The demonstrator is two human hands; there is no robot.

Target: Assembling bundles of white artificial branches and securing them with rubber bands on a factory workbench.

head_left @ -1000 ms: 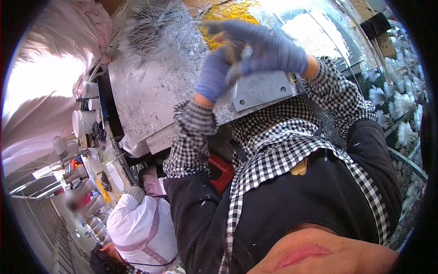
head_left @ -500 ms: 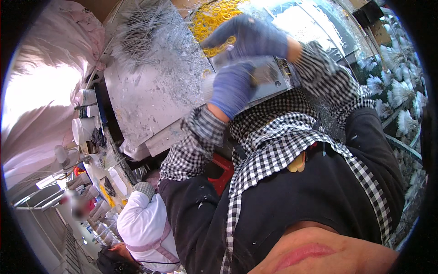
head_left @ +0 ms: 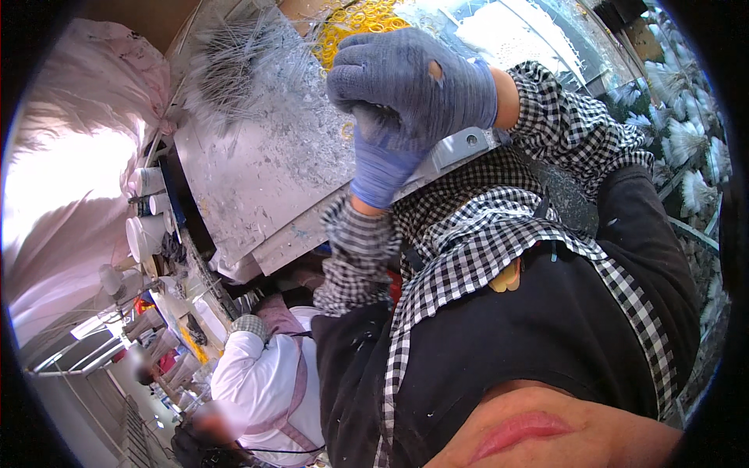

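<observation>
My right hand (head_left: 421, 82), in a grey-blue knit glove with a small hole on its back, is closed with its fingers curled over my left hand. Beneath it, my left hand (head_left: 380, 170) wears a bluer glove and looks closed too, though its fingers are mostly covered. Whatever lies between the hands is hidden. A flat metal plate (head_left: 460, 150) with a round hole sits on the near edge of the work surface beside them. Beyond the right hand lies a heap of yellow rubber bands (head_left: 351, 30).
A debris-strewn board (head_left: 250, 175) extends left, with loose clear bristles (head_left: 226, 70) at its far end. White bristles (head_left: 519, 35) lie at the back. Fanned white tufts (head_left: 690, 148) fill the right side. White tubs (head_left: 144, 236) and a person in white (head_left: 265, 378) are at left.
My right hand has come down and closed over the left hand, where before the two were apart and blurred. The pale strip by my left hand is now out of sight.
</observation>
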